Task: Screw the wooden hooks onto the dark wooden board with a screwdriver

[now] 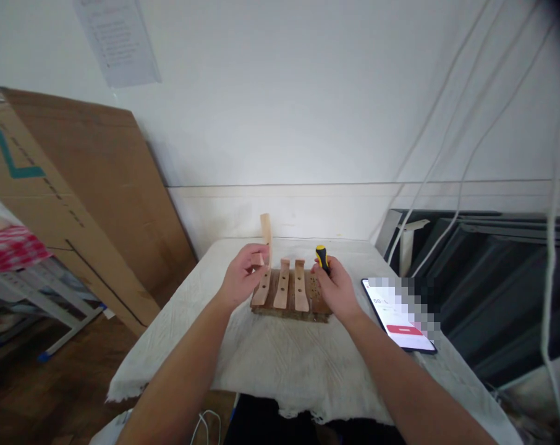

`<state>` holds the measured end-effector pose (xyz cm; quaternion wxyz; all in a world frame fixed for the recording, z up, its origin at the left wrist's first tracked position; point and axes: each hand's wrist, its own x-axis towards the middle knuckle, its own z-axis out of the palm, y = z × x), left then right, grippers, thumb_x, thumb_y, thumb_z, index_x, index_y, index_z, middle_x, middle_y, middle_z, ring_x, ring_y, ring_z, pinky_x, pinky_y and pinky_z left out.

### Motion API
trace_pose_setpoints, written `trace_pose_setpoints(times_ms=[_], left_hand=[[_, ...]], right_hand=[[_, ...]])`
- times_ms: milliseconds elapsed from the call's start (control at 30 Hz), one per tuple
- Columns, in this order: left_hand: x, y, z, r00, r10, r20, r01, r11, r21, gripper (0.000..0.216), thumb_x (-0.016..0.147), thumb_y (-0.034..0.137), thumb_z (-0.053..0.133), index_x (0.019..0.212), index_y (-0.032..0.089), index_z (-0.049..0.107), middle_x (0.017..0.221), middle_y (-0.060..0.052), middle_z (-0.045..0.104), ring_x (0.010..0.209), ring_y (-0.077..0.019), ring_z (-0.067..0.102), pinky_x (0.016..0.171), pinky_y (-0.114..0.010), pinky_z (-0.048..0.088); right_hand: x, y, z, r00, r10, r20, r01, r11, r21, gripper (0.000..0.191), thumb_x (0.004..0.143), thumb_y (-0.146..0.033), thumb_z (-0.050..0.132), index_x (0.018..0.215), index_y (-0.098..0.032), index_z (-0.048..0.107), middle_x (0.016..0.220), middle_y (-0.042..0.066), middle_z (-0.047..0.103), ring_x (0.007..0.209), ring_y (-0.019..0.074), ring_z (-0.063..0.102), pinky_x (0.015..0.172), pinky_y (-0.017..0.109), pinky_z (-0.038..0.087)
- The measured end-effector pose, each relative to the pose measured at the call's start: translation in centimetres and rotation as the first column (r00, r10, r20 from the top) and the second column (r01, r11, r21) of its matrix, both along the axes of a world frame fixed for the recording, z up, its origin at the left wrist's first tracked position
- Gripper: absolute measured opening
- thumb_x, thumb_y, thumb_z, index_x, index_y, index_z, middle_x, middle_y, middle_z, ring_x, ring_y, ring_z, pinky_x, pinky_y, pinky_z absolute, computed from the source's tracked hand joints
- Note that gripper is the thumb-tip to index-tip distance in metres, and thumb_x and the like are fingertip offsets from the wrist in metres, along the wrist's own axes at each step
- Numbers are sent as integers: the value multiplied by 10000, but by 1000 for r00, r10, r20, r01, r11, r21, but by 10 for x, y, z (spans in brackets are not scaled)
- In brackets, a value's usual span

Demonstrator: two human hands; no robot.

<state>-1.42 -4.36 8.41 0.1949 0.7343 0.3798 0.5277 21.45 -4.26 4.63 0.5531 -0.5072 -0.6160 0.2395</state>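
Near the far edge of the table, which was draped in a white cloth, a dark wooden board lay flat with three pale wooden hooks lying across it side by side. The left hand was closed on a curved hook, its fingers pinched round the hook's middle; that piece ran from the board's left end up to a tip that stood upright above the knuckles. Just right of it lay the middle hook and then the right hook, each with a small dark hole in its face, both resting on the board and apart from either hand. The right hand was clamped on a screwdriver with a yellow and black handle, the handle's end poking up past the fingers at the board's right end; the hand's heel rested on or just over the board there, and the tool's shaft was hidden. Toward the table's right edge, well apart from the board, a phone lay face up with its screen lit. Off the table's left side a large cardboard box leaned against the wall, and white cables hung down the wall at the right
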Motion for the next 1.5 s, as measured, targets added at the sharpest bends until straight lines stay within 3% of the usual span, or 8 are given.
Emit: trace_pose_setpoints(times_ms=[167,333,567,733,833,1000,1267,1500], left_hand=[[12,-20,17,889,-447,-101,451,892,25,44,813,216,681,823,173,678,937,-63,654,901,-149,626,835,-309,517],[28,-36,23,792,-585,-174,594,804,-3,53,838,155,646,803,167,684,939,-66,652,879,-136,642,791,-278,531],[38,-27,2,970,-242,-20,242,970,-14,293,831,197,635,1122,185,614,1133,-116,633,1058,-200,606,916,-351,495],[28,-11,-2,994,9,108,19,966,-256,356,817,349,648,1119,162,631,1120,-105,684,1000,-221,651,918,-362,502],[22,-5,-1,990,53,129,-16,963,-271,333,824,398,634,1056,163,676,1034,-84,720,950,-217,661,886,-351,511],[21,-5,-2,985,65,162,-27,973,-230,304,836,383,624,1049,173,681,1022,-68,727,920,-198,666,847,-330,522],[33,-17,-1,988,126,88,-116,987,-108,217,855,315,591,1008,195,687,1064,-62,724,955,-188,671,876,-328,530],[14,-6,3,987,67,146,-59,997,-56,242,834,356,633,993,192,710,1087,-75,713,993,-200,663,920,-349,526]], right_hand=[[-1,-7,12,973,170,-159,-189,975,-115,306,800,-508,580,796,-209,517,624,-32,558,523,130,498,520,261,390],[-8,-11,18,887,315,-337,-407,878,-250,333,743,-486,669,775,-215,479,526,-69,526,388,77,399,401,222,290],[-8,-5,17,776,187,-602,-339,929,-148,374,664,-412,758,832,-202,498,641,-41,602,514,99,519,403,202,341],[-6,-11,26,686,266,-678,-420,905,-70,401,612,-333,798,875,-196,528,729,-25,614,584,107,566,493,226,432],[1,-18,33,601,429,-674,-600,799,-27,355,591,-261,767,830,-220,509,857,-6,619,663,140,614,477,233,432],[14,-22,35,293,625,-723,-887,460,38,222,620,-359,630,761,-203,557,891,60,653,719,210,642,551,323,505],[-2,-23,25,582,543,-605,-787,564,-251,373,652,-224,768,993,-203,618,1022,42,689,888,192,654,797,328,516],[9,-16,27,755,457,-471,-647,635,-422,217,605,-199,728,754,-188,571,690,-34,619,576,105,575,514,212,422]])
